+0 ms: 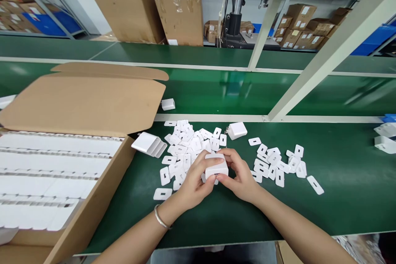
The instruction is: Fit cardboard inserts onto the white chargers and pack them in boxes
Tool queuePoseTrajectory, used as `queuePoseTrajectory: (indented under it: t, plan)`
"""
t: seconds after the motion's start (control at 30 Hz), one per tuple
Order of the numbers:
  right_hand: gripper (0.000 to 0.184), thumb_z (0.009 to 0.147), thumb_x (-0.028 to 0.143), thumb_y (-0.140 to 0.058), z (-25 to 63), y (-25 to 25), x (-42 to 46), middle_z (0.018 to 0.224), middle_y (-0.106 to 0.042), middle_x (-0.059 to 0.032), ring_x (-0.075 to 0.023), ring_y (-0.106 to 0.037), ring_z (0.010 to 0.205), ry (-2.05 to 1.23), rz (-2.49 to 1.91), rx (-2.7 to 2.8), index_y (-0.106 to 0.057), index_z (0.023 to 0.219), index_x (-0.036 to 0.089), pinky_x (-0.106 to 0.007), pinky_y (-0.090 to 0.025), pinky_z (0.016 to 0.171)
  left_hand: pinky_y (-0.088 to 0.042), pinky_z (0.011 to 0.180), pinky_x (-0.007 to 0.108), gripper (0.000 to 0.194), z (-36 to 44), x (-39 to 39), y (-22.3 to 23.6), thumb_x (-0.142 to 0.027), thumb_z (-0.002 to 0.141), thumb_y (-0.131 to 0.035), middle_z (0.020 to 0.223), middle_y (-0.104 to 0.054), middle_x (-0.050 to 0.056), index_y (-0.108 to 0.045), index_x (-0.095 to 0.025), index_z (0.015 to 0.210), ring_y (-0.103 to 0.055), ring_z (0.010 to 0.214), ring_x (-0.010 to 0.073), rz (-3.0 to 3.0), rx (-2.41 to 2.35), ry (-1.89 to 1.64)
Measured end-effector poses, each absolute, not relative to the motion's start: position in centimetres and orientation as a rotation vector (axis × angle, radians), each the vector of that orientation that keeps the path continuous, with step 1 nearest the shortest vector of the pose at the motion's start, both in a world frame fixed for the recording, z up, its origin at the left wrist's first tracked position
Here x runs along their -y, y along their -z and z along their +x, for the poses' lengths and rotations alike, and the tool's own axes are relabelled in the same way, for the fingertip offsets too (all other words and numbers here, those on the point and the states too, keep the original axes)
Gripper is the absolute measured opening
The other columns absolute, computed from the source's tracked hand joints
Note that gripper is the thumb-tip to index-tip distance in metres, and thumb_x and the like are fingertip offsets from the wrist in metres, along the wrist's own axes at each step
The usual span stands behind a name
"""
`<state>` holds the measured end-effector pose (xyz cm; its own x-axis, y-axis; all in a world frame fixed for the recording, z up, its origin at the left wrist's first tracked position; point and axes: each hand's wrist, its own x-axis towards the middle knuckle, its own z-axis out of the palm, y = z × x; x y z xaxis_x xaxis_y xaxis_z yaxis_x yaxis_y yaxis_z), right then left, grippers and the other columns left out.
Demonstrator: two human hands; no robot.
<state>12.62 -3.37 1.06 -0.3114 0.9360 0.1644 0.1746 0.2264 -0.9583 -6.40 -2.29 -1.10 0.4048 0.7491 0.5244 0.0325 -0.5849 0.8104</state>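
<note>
Both hands hold a white charger block (216,168) above the green bench, with a dark slot visible on its near end. My left hand (198,177) grips it from the left, fingers over the top and thumb at the lower front edge. From the right, my right hand (241,177) closes on it with fingers and thumb. Under and behind the hands lies a heap of small white slotted plates (185,138). A second, smaller group of slotted plates (274,159) is spread to the right. Behind the hands lies a charger with metal prongs (237,130).
An open cardboard box (93,210) at left contains rows of white pieces. Beside it lie stacked white casings (149,144). Another charger (168,104) rests behind the bench rail (216,118). A slanted metal post (324,45) rises at right; white parts (385,136) sit at the far right.
</note>
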Motion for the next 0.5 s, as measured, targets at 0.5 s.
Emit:
queuePoseTrajectory:
  t: [0.5]
  plan:
    - [0.058,0.097,0.072,-0.057,12.1,0.2,4.1,0.102,-0.062,-0.0058,-0.0212,-0.061,0.081,-0.911,-0.878,1.730,-0.049,0.133,0.027,-0.036,-0.052,0.069,-0.052,0.077,0.034,0.042,-6.2,2.6,1.0,-0.048,0.111,-0.038,0.105,-0.055,0.007,-0.061,-0.029,0.140,-0.057,0.092,0.0201,1.964,-0.564,-1.339]
